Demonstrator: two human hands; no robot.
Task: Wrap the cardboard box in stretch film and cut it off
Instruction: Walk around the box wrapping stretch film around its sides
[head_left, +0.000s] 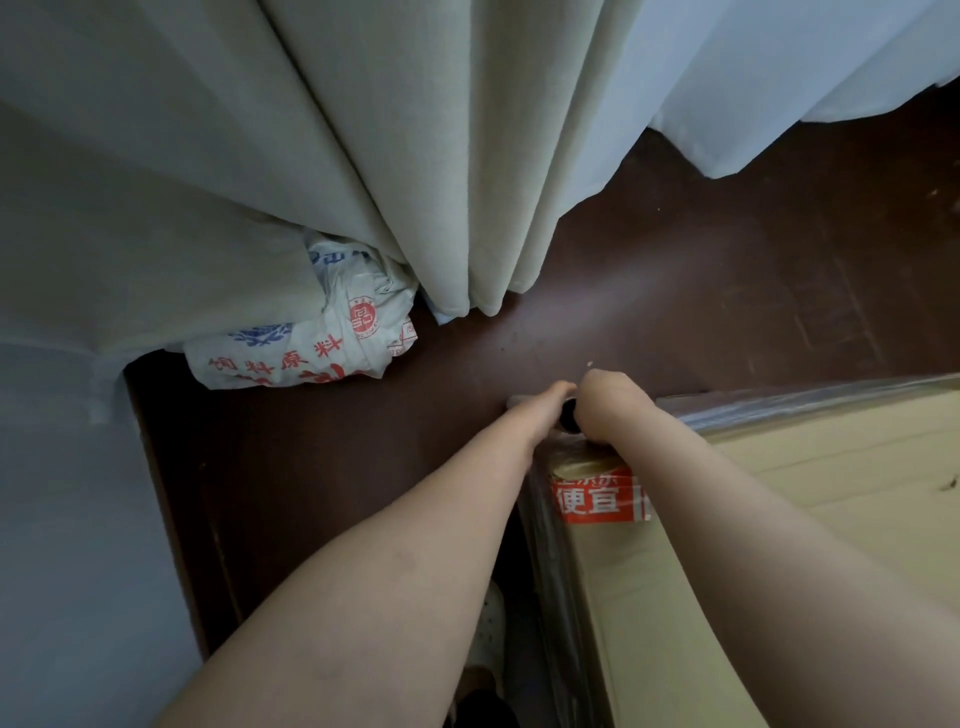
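The film roll (569, 415) is held tight by the left hand (550, 402) and right hand (605, 402) at the cardboard box (779, 519) corner.

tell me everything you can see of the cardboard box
The cardboard box is large, tan and plain, filling the lower right of the view, its top face toward the camera. A red label with white characters sits at its near-left corner. Clear, glossy stretch film already runs along its far edge and down its left side. It appears to rest on the dark brown floor. Both forearms cross it; the left hand and right hand meet at its far-left corner around a dark roll end.
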